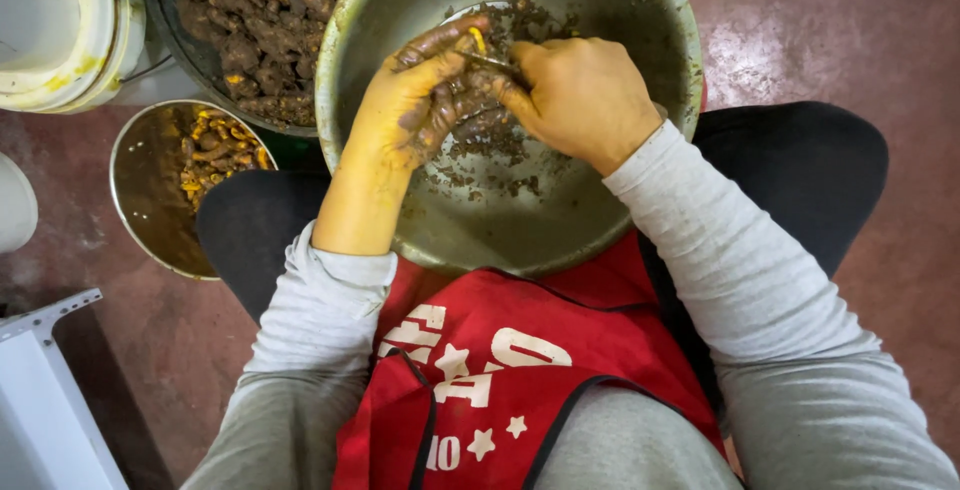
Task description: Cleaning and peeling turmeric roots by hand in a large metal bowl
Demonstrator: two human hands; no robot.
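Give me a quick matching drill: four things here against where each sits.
Things:
1. big bowl
2. small bowl
3. white bucket
4. muddy roots

Places:
A. top left corner
B. on the person's lap, under both hands
C. on the floor by the left knee, holding yellow peeled pieces
D. heaped in a container behind the big bowl

Pairs: 1-B, 2-C, 3-A, 4-D

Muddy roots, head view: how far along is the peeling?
Done: a modest heap of peeled yellow-orange pieces in the small steel bowl. In hand: the left hand holds one muddy root over the large steel basin, the right hand works it with a thin blade. Left: the dark tub holds many unpeeled muddy roots.
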